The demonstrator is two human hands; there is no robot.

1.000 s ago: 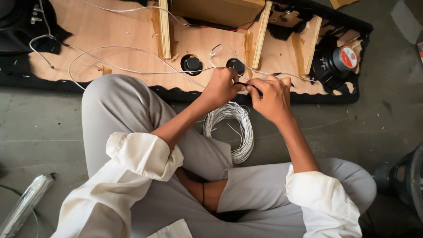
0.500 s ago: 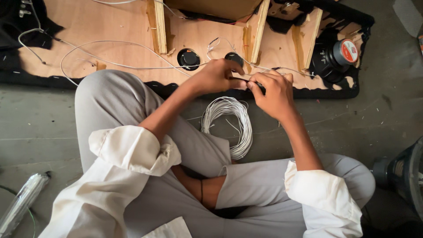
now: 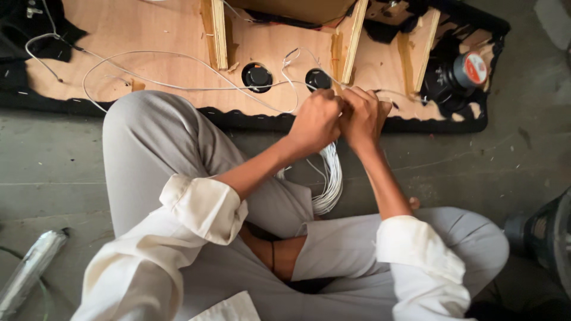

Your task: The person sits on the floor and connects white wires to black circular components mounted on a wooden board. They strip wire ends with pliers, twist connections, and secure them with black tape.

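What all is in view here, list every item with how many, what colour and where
plywood panel: one, tan, flat on the floor at top
wooden ribs: three, pale, upright on the panel
round fittings: two, black, set in the panel
loose wire: one run, white, looping across the panel
wire coil: one, white, on the floor under the hands
tape roll: one, grey with red core, panel's right end
foil-wrapped cylinder: one, silver, bottom left
left hand: closed on wire
right hand: closed, touching the left
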